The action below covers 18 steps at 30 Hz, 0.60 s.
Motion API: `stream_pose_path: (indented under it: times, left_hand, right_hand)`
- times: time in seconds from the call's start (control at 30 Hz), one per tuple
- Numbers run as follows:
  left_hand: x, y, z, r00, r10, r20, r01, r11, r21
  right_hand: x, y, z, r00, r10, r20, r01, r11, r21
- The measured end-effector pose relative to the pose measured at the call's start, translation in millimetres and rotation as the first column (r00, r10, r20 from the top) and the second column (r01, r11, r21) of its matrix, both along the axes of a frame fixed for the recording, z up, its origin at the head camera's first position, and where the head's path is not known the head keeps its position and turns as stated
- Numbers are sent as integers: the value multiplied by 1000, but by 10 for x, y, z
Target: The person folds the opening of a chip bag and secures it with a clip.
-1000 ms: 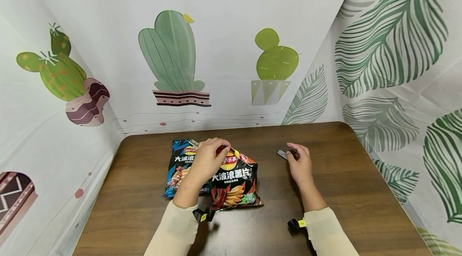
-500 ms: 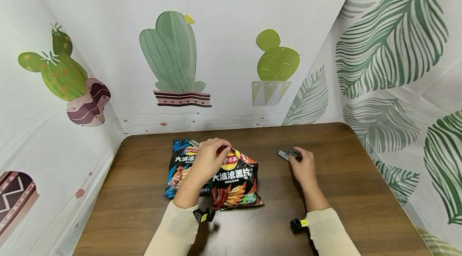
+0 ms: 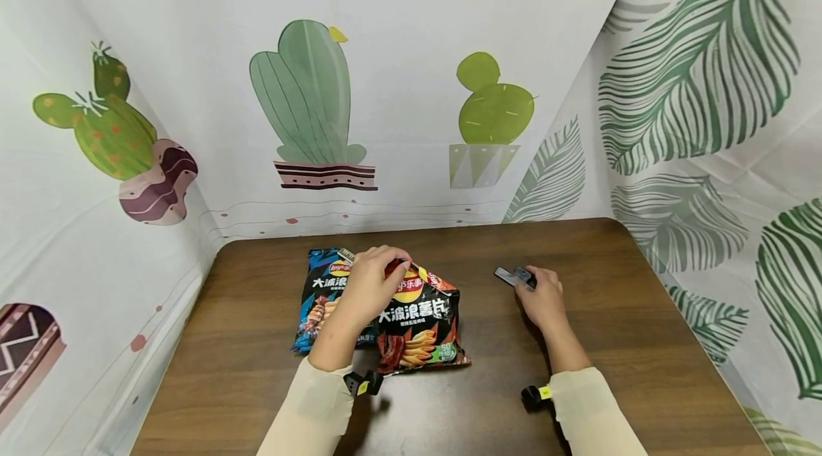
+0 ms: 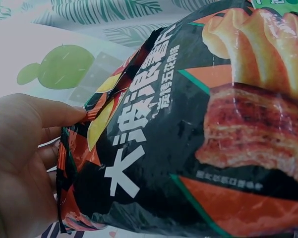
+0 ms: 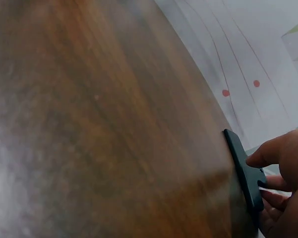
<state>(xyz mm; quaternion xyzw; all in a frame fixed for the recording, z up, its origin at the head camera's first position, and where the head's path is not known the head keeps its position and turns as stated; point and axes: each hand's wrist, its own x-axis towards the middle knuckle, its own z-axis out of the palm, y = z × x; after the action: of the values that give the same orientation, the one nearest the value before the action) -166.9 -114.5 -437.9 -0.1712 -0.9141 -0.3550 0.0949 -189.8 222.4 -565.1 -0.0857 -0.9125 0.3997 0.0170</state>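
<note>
My left hand [image 3: 372,281] pinches the folded top edge of a black Lay's chip bag [image 3: 417,327], which leans upright on the table. In the left wrist view the thumb lies on the bag's crumpled edge [image 4: 91,115] and the fingers are behind it. Over to the right, my right hand [image 3: 542,295] holds a dark grey bag clip [image 3: 514,275] by its right end. The right wrist view shows the thumb against the flat side of the clip [image 5: 243,171] with curled fingers at its other side.
A blue Lay's chip bag [image 3: 315,306] lies left of the black one, partly hidden by my left forearm. A pale striped strip [image 3: 345,255] sits at its top edge. All stands on a brown wooden table [image 3: 642,342], with a printed curtain [image 3: 411,85] behind it.
My right hand has shifted slightly to the right and its fingers have drawn back, so more of the clip shows. The left hand and both bags keep their places.
</note>
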Motion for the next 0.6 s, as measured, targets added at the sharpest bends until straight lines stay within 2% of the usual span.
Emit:
stream_pose_path:
  times: [0.2, 0.6]
  left_hand:
    - [9, 3, -2, 1000, -3, 11, 3, 1000, 2]
    - [5, 20, -26, 1000, -6, 0, 6, 1000, 10]
  right_hand:
    - [7, 28, -47, 1000, -12, -13, 12, 1000, 19]
    - [10, 75, -63, 1000, 12, -4, -12, 1000, 21]
